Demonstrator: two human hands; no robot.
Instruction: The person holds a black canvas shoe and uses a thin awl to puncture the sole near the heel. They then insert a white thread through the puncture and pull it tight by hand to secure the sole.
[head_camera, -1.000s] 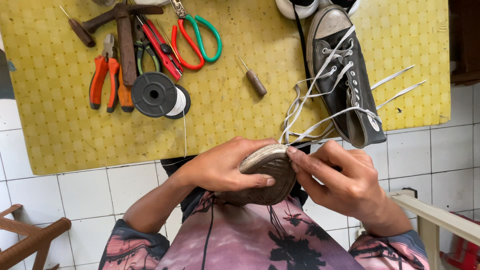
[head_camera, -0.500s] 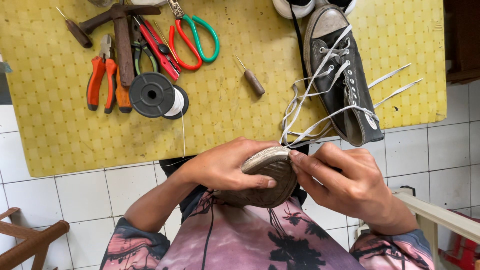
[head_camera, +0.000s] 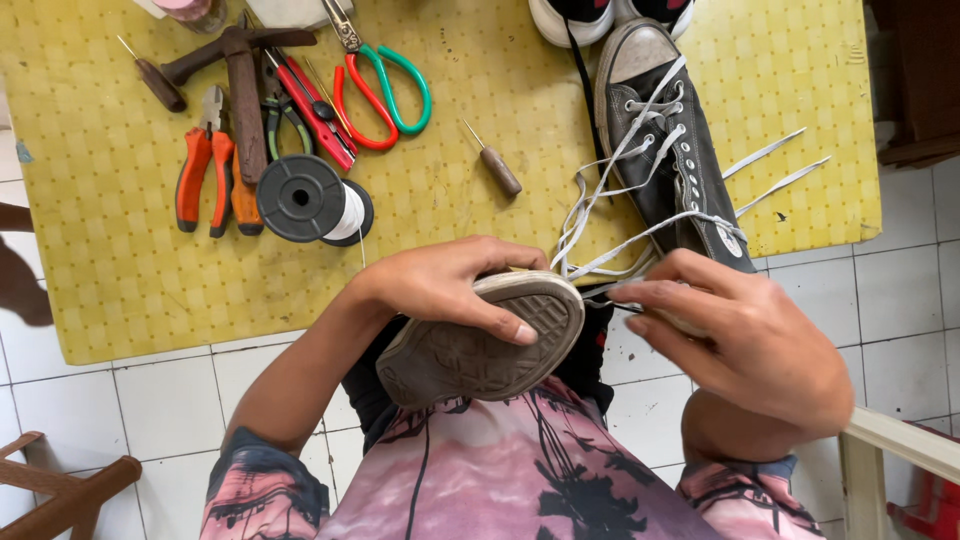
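At the lower centre of the frame, the left hand (head_camera: 440, 285) curls over a sneaker (head_camera: 470, 345) turned sole-up, fingers clamped across its toe. The right hand (head_camera: 745, 335), just right of the toe, pinches a thin tool, hardly visible. A second sneaker (head_camera: 670, 140) lies on the yellow mat (head_camera: 130, 280) above.

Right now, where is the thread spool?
In the head view, the thread spool lies on the yellow mat, upper left, just right of the orange pliers and beyond the left hand.

On the yellow mat (head_camera: 140, 290): one thread spool (head_camera: 305, 199), two awls (head_camera: 495, 165), one pair of scissors (head_camera: 385, 90), one hammer (head_camera: 240, 85). Three sneakers (head_camera: 670, 140) show.
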